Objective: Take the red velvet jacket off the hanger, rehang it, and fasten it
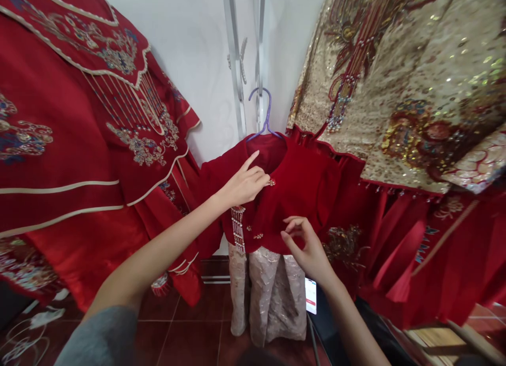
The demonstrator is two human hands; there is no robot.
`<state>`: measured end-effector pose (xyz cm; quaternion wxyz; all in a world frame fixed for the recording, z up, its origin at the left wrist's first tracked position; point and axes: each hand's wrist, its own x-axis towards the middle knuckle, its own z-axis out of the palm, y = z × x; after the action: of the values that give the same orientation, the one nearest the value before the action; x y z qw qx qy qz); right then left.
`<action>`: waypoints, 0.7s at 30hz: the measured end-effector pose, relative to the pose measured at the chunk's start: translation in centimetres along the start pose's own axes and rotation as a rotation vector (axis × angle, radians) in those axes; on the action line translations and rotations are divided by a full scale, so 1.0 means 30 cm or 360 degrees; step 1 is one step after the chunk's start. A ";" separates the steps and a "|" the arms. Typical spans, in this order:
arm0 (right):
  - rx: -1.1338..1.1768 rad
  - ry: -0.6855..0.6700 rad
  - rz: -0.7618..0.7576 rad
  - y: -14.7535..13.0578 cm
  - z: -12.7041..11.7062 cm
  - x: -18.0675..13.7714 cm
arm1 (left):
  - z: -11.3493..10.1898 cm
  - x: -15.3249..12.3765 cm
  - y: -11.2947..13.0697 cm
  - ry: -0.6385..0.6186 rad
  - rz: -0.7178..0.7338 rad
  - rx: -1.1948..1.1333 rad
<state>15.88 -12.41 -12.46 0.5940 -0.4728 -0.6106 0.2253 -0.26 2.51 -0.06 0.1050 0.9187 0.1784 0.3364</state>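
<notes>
A short red velvet jacket (pixel 302 192) hangs by a purple hanger (pixel 268 113), its neck opening facing me. My left hand (pixel 247 184) is at the upper front of the jacket, index finger stretched out and the other fingers closed at the front edge beside a small ornate button (pixel 271 182). Further buttons (pixel 258 236) show lower on the front. A beaded tassel (pixel 238 229) dangles below my left wrist. In front of the jacket's lower right side is my right hand (pixel 306 244), its fingers bent and the thumb apart from them, with nothing seen in it.
Pale patterned fabric (pixel 272 297) hangs beneath the jacket. Embroidered red garments (pixel 79 160) crowd the left; a sequined gold garment (pixel 379 92) fills the upper right. Behind stands a white metal rack (pixel 234 55). A lit phone (pixel 310 296) is below my right wrist. White cables (pixel 23 339) lie lower left.
</notes>
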 end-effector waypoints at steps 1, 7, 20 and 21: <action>-0.0026 0.0052 -0.0002 -0.002 -0.001 0.023 | -0.001 -0.002 -0.002 0.0012 0.0029 0.0020; 0.0279 0.0357 -0.0007 -0.107 -0.015 0.217 | -0.016 -0.026 -0.001 0.0232 0.0138 0.0313; -0.0643 0.0431 0.0088 -0.097 -0.056 0.303 | -0.101 -0.113 -0.043 0.0605 -0.0477 0.1196; -0.0749 0.0436 0.0073 -0.091 -0.098 0.320 | -0.125 -0.115 -0.050 0.0623 -0.0529 0.1182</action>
<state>19.25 -6.36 -4.68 0.5395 -0.6377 -0.5493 0.0245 -5.56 2.79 0.30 -0.2149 0.7722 0.4485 0.3955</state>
